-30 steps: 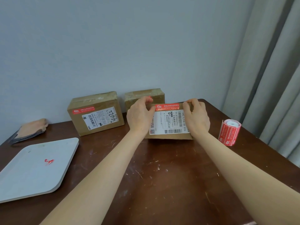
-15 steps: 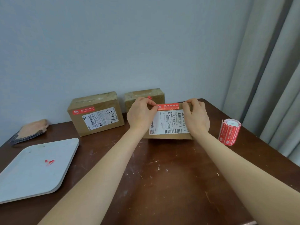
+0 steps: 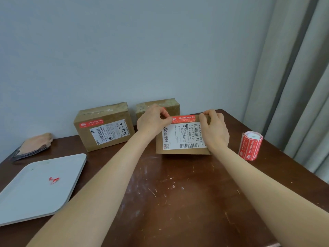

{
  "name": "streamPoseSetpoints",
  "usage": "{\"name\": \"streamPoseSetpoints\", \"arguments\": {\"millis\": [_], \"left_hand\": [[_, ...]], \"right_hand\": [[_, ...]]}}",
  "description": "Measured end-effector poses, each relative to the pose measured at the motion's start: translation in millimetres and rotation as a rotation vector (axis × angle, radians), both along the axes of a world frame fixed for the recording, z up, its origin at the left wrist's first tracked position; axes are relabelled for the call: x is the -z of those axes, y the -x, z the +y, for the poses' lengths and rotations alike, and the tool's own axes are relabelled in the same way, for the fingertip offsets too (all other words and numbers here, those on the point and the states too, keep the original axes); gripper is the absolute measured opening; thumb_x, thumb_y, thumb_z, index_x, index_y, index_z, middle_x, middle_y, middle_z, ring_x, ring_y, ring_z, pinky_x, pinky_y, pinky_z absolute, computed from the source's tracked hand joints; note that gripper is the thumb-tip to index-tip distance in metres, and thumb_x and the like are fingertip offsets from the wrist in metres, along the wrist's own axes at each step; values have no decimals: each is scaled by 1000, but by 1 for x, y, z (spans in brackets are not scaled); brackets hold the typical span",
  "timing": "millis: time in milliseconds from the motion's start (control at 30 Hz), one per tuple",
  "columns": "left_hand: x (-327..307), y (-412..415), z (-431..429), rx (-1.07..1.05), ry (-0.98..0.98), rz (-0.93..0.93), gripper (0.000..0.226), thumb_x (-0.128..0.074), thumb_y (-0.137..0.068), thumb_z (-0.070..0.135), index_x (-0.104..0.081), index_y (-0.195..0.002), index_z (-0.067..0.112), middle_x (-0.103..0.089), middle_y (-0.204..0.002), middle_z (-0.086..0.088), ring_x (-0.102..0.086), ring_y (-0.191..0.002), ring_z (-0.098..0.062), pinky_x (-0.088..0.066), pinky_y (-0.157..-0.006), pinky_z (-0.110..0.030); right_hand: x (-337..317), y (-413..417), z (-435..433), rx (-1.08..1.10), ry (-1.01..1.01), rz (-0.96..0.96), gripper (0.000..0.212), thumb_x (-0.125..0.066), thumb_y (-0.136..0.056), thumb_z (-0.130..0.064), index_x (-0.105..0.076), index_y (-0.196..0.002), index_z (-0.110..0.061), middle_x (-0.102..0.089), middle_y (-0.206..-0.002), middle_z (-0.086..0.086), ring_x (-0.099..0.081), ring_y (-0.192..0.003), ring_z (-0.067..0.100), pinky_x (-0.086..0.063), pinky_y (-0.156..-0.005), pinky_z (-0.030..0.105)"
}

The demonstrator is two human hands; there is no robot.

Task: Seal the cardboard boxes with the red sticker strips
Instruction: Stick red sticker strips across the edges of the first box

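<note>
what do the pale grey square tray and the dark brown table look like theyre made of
The pale grey square tray looks like moulded plastic, matte: uniform colour, rounded corners, a thin raised rim. The dark brown table looks like varnished wood or veneer: a soft sheen with pale scratches and paint flecks; which one is unclear.

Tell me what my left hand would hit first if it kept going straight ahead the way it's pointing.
Probably the small cardboard box at the back. Your left hand points away from you, its fingers at the red sticker strip, and that box sits just behind them, with the wall beyond. Depth is hard to judge.
</note>
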State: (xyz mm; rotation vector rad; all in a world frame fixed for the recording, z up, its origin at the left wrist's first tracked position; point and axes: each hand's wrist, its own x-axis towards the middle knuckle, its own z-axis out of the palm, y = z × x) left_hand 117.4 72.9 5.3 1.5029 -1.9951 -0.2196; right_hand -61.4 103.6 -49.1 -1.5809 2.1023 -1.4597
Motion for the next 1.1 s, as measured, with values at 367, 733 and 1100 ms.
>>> {"name": "streamPoseSetpoints", "arguments": {"millis": [367,733,1100], "left_hand": [[11,-15,-2,129,45,245,21,-71,-80,30,-70,-101,33,-66,-100,12,-60,-92,-6,-49,-86,-31],[13,-6,3,42,118,148,3,-68,-82,32,-71,-83,31,-66,-102,12,-56,-96,-6,-47,-78,-30],[-6,-6,-6,114,5,-74,8,-65,-82,31,-65,-76,28,-60,-91,15,-56,-91,-6,-49,-75,-30]], "right_hand": [[1,1,0,-5,9,1,25,-37,-97,-42,-53,-108,-27,-50,-119,-1,-54,-96,18,-41,-71,32],[1,0,0,0,3,-4,25,-37,-97,-42,-53,-107,-26,-50,-119,-1,-54,-96,20,-38,-71,32],[1,1,1,-2,-4,2,26,-37,-98,-42,-53,-109,-26,-50,-121,0,-54,-98,20,-40,-73,33]]}}
